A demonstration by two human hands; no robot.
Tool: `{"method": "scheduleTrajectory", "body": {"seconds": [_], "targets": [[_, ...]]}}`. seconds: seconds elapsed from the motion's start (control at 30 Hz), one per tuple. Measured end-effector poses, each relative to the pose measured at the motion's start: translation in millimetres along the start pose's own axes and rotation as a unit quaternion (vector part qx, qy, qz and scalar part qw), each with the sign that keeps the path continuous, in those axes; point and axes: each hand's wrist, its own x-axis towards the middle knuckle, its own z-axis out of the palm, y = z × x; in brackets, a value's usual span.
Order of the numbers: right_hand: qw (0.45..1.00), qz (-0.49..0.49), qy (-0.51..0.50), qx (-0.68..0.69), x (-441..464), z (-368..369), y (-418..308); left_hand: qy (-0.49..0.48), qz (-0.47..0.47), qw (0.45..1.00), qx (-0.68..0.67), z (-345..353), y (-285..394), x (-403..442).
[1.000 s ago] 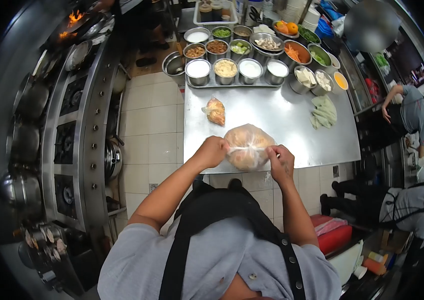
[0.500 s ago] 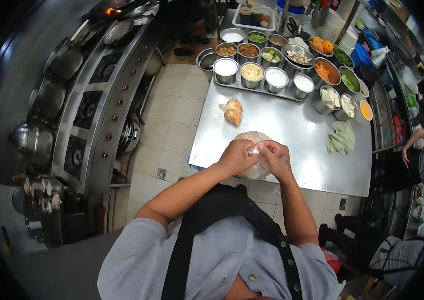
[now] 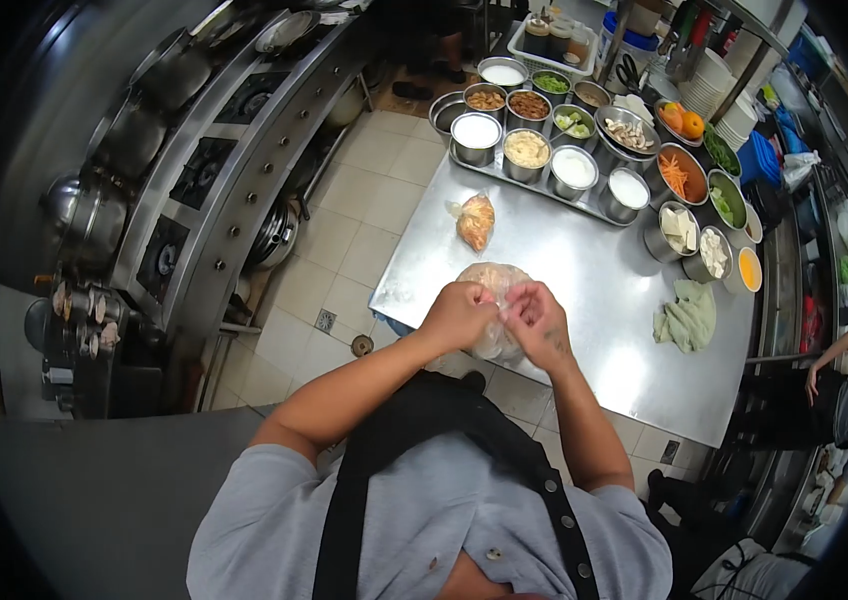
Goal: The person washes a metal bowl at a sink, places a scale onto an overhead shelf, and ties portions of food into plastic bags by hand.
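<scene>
A clear plastic bag [image 3: 492, 276] with pale contents rests at the near edge of the steel table [image 3: 584, 310]. Above it my left hand [image 3: 464, 314] pinches the gathered top of the bag. Close beside it, my right hand [image 3: 536, 322] has its fingers closed on the same gathered plastic. The fingers hide part of the bag's neck. Farther up the table lies a smaller tied bag [image 3: 476, 222] with orange-brown contents, apart from both hands.
Metal containers of food, with white powder [image 3: 476, 130] and carrot strips [image 3: 679, 175] among them, line the table's far side. A pale green cloth [image 3: 686, 316] lies at right. A stove [image 3: 199, 172] runs along the left. Another person's arm [image 3: 832, 362] shows at the right.
The camera view has tilted, shifting the table and containers. My hands stay at the bag's neck, with the fingertips slightly rearranged and the right hand turned a little.
</scene>
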Motion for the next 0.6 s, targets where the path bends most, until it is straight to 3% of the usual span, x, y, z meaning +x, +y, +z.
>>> {"method": "scheduleTrajectory", "body": {"seconds": [0.03,0.13,0.23,0.33,0.43,0.53,0.57,0.6], "targets": [[0.999,-0.035,-0.005,-0.031,-8.0,0.0,1.2,-0.068,-0.183,0.968,-0.160,-1.0,-3.4,1.7],[0.983,-0.139,0.030,-0.118,-17.3,-0.1,0.7,-0.096,-0.144,0.954,-0.247,2.4,15.5,-9.4],[0.959,-0.200,0.038,-0.199,-17.0,-5.4,-20.2,-0.105,-0.079,0.978,-0.162,0.1,21.4,-7.5],[0.923,-0.229,0.020,-0.308,-11.5,-9.6,-18.3,-0.098,-0.091,0.981,-0.138,-3.9,16.4,-1.4],[0.927,-0.192,0.037,-0.319,-9.3,-19.5,-3.1,-0.026,-0.114,0.991,-0.062,-10.3,12.2,-1.6],[0.942,-0.119,0.086,-0.302,-14.7,-19.5,11.6,-0.024,-0.132,0.991,-0.028,-17.0,-5.7,-3.8],[0.955,-0.056,0.065,-0.284,-18.9,-21.0,17.2,-0.041,-0.100,0.994,-0.037,-18.7,-16.2,-1.2],[0.944,-0.102,0.062,-0.309,-22.6,-16.4,10.2,-0.034,-0.089,0.995,-0.039,-21.9,-18.4,2.1]]}}
